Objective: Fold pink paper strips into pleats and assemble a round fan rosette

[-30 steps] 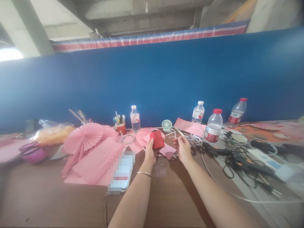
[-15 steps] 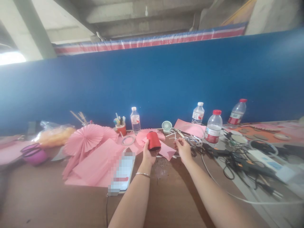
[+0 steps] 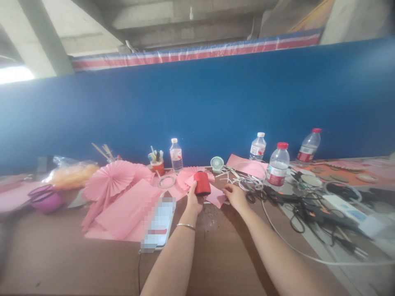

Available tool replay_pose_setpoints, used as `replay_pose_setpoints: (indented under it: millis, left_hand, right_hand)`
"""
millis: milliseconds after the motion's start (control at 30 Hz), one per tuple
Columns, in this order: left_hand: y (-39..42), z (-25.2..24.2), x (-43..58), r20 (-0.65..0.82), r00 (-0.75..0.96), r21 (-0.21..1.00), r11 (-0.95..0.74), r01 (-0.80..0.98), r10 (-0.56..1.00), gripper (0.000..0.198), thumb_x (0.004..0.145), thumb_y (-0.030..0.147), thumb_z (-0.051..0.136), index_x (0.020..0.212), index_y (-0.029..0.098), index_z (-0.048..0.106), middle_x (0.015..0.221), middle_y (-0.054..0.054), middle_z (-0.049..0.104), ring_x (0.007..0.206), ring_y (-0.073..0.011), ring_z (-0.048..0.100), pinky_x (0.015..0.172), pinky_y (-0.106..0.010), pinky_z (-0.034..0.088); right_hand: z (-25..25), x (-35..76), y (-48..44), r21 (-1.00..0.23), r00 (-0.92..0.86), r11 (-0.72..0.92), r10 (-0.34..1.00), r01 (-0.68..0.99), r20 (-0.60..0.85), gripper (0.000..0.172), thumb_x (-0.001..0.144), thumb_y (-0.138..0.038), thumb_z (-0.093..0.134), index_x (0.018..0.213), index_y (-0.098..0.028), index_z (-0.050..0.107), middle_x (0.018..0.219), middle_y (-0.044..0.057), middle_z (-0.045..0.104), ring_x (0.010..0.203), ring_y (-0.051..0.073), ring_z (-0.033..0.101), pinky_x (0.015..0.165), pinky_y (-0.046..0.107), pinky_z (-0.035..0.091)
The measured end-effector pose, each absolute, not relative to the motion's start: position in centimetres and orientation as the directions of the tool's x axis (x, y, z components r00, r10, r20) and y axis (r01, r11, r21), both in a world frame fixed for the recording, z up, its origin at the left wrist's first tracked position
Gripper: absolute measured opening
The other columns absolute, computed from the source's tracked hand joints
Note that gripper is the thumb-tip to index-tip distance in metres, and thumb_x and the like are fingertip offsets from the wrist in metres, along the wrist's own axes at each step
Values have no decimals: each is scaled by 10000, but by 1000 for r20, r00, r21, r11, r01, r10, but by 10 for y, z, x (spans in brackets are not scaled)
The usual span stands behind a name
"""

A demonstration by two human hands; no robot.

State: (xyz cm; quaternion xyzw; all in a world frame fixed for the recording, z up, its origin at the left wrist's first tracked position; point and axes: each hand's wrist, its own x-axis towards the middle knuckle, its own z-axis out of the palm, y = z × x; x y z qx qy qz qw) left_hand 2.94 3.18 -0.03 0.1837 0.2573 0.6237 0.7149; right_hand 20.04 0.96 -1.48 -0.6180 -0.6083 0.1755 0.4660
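My left hand (image 3: 195,201) is wrapped round a small red cylinder (image 3: 202,183) with a dark lower rim, held up above the table. What it is, a cup or a roll, I cannot tell. To its right, my right hand (image 3: 236,197) has its thumb and fingertips pressed together at the edge of a pink paper piece (image 3: 216,196). Anything between those fingertips is too small to make out. Behind the red cylinder lies a pleated pink paper fan (image 3: 185,176). White strips and cords (image 3: 239,181) lie just beyond my right hand.
A phone (image 3: 162,224) and large pink paper fans (image 3: 111,179) lie to the left. Bottles (image 3: 278,166) stand at the back right, by tangled cables (image 3: 304,207) and a power strip (image 3: 345,207). A small fan (image 3: 217,163) and pen cup (image 3: 158,167) stand behind.
The red cylinder in my left hand has shifted slightly right and turned more upright. My right hand has moved a little left and down, towards the pink paper.
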Motion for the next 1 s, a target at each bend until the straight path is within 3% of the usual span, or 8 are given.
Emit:
replay_pose_setpoints:
  millis: [200,367,433,533,600,667,833,1000]
  left_hand:
    - [33,-5,30,-104,90,598,134,-790,991,419,640,353,625,991,149,524,905,-98,604,749,-190,592,613,-320,500]
    - [31,-3,30,-117,80,608,135,-783,990,416,640,350,626,990,147,529,882,-97,612,734,-184,595,609,-308,500]
    - [30,-2,31,-122,88,595,143,-791,989,413,639,349,627,984,143,530,866,-95,614,731,-185,596,609,-310,500]
    - [30,-1,31,-122,95,581,149,-800,988,415,635,343,631,984,144,525,870,-94,614,738,-189,596,609,-318,501]
    - [30,-1,30,-117,95,581,145,-801,989,420,633,338,635,989,147,522,885,-94,612,739,-188,596,610,-319,501]
    - [30,-1,30,-116,92,581,142,-801,989,424,631,338,637,994,153,518,893,-91,610,735,-185,595,609,-319,501]
    - [29,2,30,-123,83,603,141,-785,989,427,627,332,644,995,160,513,871,-84,607,718,-175,591,597,-305,495]
    - [23,7,31,-49,133,717,127,-685,990,412,606,298,664,977,184,529,828,-43,606,667,-146,581,573,-265,473]
  right_hand:
    - [-12,198,7,-687,160,193,896,700,415,148,681,-277,470,706,-216,602,700,23,637,655,173,568,584,252,364]
    - [-13,200,9,-741,198,191,894,644,402,134,655,-299,511,659,-212,612,675,25,636,640,182,561,582,269,366]
    - [-14,202,11,-840,269,176,897,513,352,141,630,-327,542,628,-202,606,625,20,623,605,180,552,566,276,374]
    - [-13,203,13,-976,339,191,916,105,216,195,600,-378,588,648,-189,592,592,4,610,548,157,543,523,267,392]
    - [-11,203,13,-967,340,191,932,-171,124,235,566,-387,632,676,-186,582,628,6,623,550,146,554,507,255,403]
    - [-8,202,12,-921,323,188,944,-341,74,262,525,-362,676,692,-187,574,678,13,638,580,145,572,512,247,413]
    - [-2,200,8,-856,261,184,964,-484,60,236,527,-294,696,690,-189,561,719,20,649,618,142,584,524,234,426]
    - [5,197,4,-821,224,179,972,-543,64,187,558,-277,684,668,-195,557,697,2,644,625,135,581,560,239,433]
